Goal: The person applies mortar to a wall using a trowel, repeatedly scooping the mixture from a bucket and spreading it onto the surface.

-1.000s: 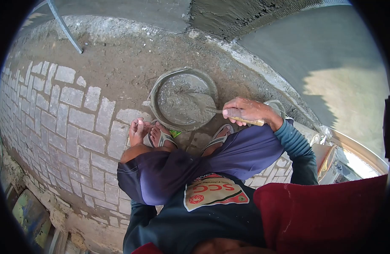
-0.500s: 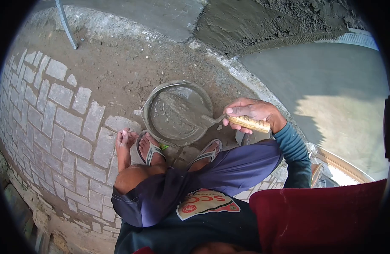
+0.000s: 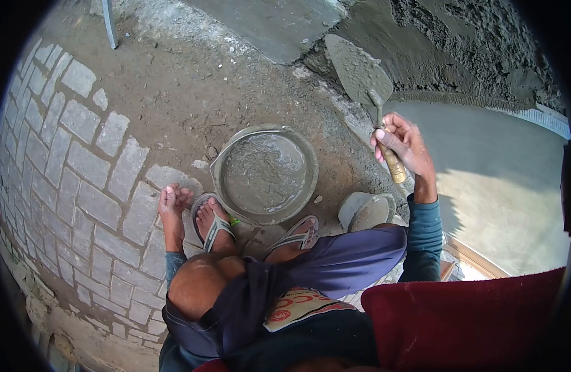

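Note:
My right hand is closed round the wooden handle of a trowel. Wet grey mortar lies on the trowel's blade, which points up and left, over the edge between the dirt and the plastered surface. A round bucket of wet mortar stands on the ground in front of my feet, with the trowel clear of it. Beside my right-side foot is a smaller pale container, partly hidden by my knee. My left hand rests near my left knee, its fingers loosely curled and apart, holding nothing.
Grey paving blocks cover the left side. At the upper right is rough wet mortar above a smooth grey surface, with a pale ribbed strip at its edge. A thin metal bar stands at the top left.
My right hand has moved up and to the right, lifting the trowel out of the bucket with mortar on its blade. My left hand has shifted slightly left, its fingers looser.

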Action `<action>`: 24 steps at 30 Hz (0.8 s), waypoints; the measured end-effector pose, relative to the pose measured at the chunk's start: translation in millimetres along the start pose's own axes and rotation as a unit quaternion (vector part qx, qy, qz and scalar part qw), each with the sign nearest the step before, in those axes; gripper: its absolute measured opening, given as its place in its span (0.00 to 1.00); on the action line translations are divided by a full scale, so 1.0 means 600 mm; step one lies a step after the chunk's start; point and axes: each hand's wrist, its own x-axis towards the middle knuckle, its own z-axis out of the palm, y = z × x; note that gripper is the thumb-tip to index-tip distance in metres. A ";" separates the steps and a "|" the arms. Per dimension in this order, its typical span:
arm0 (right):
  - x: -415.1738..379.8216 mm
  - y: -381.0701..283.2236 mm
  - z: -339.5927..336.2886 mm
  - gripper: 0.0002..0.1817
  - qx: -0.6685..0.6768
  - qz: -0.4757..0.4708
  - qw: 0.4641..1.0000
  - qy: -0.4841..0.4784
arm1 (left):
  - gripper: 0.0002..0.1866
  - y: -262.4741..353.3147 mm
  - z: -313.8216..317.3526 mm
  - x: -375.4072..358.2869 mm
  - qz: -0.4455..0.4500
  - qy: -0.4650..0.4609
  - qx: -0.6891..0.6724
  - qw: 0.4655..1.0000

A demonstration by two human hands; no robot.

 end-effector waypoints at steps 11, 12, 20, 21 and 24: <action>0.117 0.178 0.102 0.22 -0.399 -0.074 0.891 0.205 | 0.22 0.008 -0.029 0.003 0.025 0.000 -0.012 1.000; 0.109 0.174 0.098 0.23 -0.394 -0.062 0.893 0.208 | 0.22 0.007 -0.032 0.005 0.024 0.004 -0.020 0.999; 0.073 0.135 0.087 0.25 -0.297 -0.042 0.920 0.253 | 0.25 0.006 -0.019 0.025 0.032 -0.022 -0.006 0.999; 0.068 0.126 0.085 0.26 -0.287 -0.036 0.922 0.257 | 0.23 0.008 -0.016 0.024 0.029 -0.020 -0.005 0.999; 0.051 0.090 0.072 0.30 -0.233 0.005 0.939 0.253 | 0.23 0.000 -0.021 0.029 0.031 -0.025 -0.008 0.999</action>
